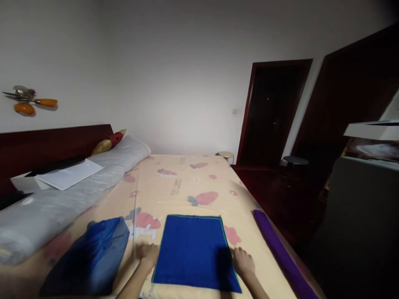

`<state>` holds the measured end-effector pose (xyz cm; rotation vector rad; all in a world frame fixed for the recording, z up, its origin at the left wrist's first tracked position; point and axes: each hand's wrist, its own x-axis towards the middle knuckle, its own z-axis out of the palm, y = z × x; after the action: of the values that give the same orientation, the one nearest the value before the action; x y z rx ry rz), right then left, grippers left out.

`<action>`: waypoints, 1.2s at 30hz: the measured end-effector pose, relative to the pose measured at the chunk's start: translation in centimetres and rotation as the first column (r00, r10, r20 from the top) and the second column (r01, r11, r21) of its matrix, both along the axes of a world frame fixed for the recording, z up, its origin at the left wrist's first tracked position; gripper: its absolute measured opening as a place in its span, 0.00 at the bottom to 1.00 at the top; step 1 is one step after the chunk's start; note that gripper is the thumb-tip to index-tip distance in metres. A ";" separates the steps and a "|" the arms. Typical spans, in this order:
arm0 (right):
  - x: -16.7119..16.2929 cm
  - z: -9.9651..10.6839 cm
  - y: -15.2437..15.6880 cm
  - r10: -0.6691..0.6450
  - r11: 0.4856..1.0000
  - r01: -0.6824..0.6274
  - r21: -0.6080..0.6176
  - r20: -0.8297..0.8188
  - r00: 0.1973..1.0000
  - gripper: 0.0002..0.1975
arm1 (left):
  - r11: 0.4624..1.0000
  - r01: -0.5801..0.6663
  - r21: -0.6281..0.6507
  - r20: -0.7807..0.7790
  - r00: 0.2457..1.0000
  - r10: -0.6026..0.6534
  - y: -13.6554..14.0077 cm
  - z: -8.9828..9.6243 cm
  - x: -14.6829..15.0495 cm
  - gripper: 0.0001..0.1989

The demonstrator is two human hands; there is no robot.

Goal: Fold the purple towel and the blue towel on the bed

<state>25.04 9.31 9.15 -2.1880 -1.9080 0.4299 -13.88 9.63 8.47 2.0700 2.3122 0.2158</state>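
Note:
A blue square cloth [191, 251] with a thin green stitched border lies flat on the patterned bed sheet in front of me. At its left edge is my left hand [149, 254], closed, with the fingertips at the cloth's side. My right hand [243, 261] is curled at the opposite edge, its thumb side against the cloth and its fingers bent. What the fingertips pinch is partly hidden. Left of my left hand, a loosely folded pile of blue and grey-blue cloth [107, 253] rests on the bed.
A long grey bolster [77, 197] runs along the headboard [62, 143], with white papers [70, 172] on it. A purple roll [277, 249] lies along the bed's right edge. Beyond stand a dark stool [295, 160], a pale stool [226, 154] and a dark cabinet [364, 211].

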 end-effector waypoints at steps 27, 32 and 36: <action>-13.8 -9.9 -3.4 0.505 0.853 -0.491 0.177 -0.036 0.863 0.26 | 0.947 0.322 0.015 0.034 0.946 -0.322 -4.4 -9.7 10.7 0.25; -9.8 -10.5 -3.1 0.354 0.920 -0.347 0.182 -0.004 0.935 0.28 | 0.973 0.224 0.046 0.041 0.973 -0.226 -5.1 -9.3 8.3 0.26; -3.7 -11.2 -3.7 0.245 0.952 -0.248 0.179 0.041 0.969 0.30 | 0.992 0.107 0.062 0.001 0.994 -0.107 -6.3 -9.8 5.0 0.26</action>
<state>21.35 5.62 -2.04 -1.8531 -2.1471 0.2611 -8.92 3.38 -1.36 2.2124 2.2110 0.2914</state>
